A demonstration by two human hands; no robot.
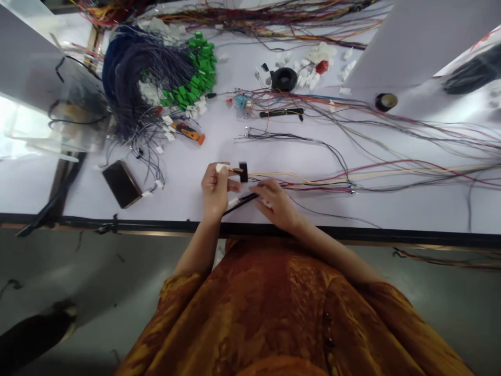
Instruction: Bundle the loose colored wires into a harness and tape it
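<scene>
My left hand point(215, 189) is closed near the front edge of the white table point(391, 209), gripping a thin bundle of wires that ends in a small black connector point(243, 172). A dark taped length of harness point(241, 202) runs under that hand toward my right hand. My right hand point(273, 201) lies just right of the connector, fingers curled over the coloured wires point(332, 180) that stretch off to the right. Motion blurs its fingertips.
A big coil of dark blue wires with green connectors point(195, 78) fills the far left. A phone point(121, 183) lies front left. An orange-handled tool point(188, 131), black tape rolls point(284, 78) point(385, 101) and white connectors point(321, 57) lie further back. A grey board point(422, 36) stands at right.
</scene>
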